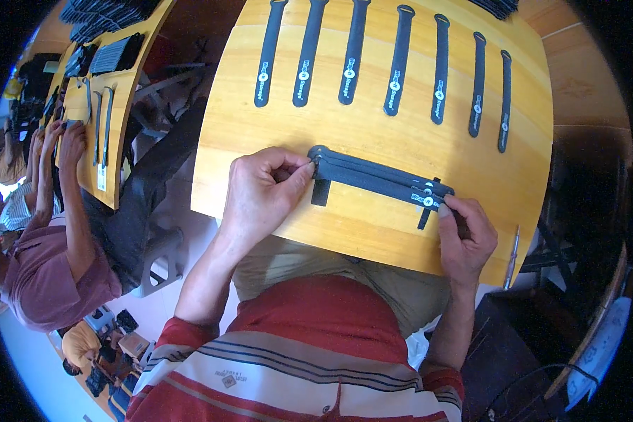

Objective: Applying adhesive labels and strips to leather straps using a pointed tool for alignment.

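A few dark hook-and-loop straps (380,175) lie overlapped in a slanting bundle near the table's front edge. My left hand (264,188) pinches the bundle's rounded left end between thumb and fingers. At the other end, beside the white print, my right hand (469,228) grips the straps with thumb and forefinger. Two short black strips show under the bundle: one strip (321,192) close to my left hand, another strip (425,216) close to my right. How many straps are stacked is hard to tell.
Several similar straps (399,62) lie in a spaced row across the far part of the wooden table (260,137). A slim screwdriver-like tool (513,257) rests at the right edge. On the left, people work at another table (122,126) holding stacked dark straps (116,53).
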`<state>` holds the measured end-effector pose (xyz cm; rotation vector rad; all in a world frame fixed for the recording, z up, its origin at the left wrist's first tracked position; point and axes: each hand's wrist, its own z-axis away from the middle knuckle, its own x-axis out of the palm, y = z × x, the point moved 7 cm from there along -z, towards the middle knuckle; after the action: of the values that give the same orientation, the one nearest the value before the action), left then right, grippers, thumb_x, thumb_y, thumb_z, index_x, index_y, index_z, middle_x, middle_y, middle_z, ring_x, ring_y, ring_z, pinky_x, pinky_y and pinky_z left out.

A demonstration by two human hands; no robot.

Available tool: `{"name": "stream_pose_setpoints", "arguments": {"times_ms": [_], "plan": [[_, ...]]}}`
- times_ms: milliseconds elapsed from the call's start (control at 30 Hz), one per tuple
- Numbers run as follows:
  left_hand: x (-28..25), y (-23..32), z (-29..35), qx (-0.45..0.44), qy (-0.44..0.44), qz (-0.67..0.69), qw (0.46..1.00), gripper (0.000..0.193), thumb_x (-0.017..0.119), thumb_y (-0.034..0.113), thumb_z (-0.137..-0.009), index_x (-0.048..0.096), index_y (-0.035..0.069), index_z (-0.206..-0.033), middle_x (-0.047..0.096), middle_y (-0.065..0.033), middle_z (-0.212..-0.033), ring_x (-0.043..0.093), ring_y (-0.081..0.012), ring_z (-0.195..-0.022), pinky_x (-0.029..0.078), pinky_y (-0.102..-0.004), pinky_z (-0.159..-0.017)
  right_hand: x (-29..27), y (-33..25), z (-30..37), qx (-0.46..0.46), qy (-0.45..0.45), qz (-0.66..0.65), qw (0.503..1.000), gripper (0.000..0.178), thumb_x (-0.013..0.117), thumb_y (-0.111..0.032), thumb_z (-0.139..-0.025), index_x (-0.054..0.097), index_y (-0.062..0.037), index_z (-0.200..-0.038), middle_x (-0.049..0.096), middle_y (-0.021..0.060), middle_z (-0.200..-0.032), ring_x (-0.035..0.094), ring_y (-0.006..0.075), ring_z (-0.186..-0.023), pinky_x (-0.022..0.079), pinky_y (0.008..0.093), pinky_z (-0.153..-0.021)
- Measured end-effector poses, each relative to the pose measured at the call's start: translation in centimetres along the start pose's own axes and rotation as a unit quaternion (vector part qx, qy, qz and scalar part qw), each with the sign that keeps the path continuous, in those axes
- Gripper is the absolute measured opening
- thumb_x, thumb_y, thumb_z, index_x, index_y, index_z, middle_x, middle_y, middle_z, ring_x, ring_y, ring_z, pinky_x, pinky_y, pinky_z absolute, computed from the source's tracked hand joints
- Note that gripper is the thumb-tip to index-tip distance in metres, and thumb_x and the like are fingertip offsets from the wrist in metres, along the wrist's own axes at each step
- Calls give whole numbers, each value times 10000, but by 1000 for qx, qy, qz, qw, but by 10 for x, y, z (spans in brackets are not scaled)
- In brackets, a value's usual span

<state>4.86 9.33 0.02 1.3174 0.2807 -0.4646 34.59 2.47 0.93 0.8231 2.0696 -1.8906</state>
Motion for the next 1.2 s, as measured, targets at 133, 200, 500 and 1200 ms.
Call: {"name": "stream_pose_setpoints", "arguments": {"times_ms": [133,200,500,1200], "plan": [[0,-3,-1,-7,-4,-4,1000,85,714,31,-880,731,-50,-899,708,-79,-712,638,-79,-628,502,-232,-562,0,-1,0,-8,-6,14,1000,119,704,19,-845,706,-8,-960,640,68,-781,553,110,-630,414,240,-551],[1,-4,0,17,-3,14,1000,117,706,72,-923,709,-42,-896,652,-9,-679,571,-48,-587,454,-216,-529,0,-1,-1,-8,-7,9,1000,121,698,24,-848,708,-8,-965,645,72,-786,560,114,-635,416,244,-550],[3,-3,0,-20,0,30,999,82,707,35,-894,726,-45,-900,688,-42,-693,605,-56,-608,480,-216,-551,-2,0,0,-2,3,11,1000,126,723,7,-835,711,-14,-958,657,80,-788,581,122,-645,447,252,-568],[3,-5,-1,-32,7,20,999,81,710,46,-902,722,-33,-885,634,15,-658,527,-19,-574,414,-194,-511,1,-3,-2,-4,8,35,999,117,730,2,-822,713,-9,-937,633,80,-744,564,133,-570,447,277,-524]]}}
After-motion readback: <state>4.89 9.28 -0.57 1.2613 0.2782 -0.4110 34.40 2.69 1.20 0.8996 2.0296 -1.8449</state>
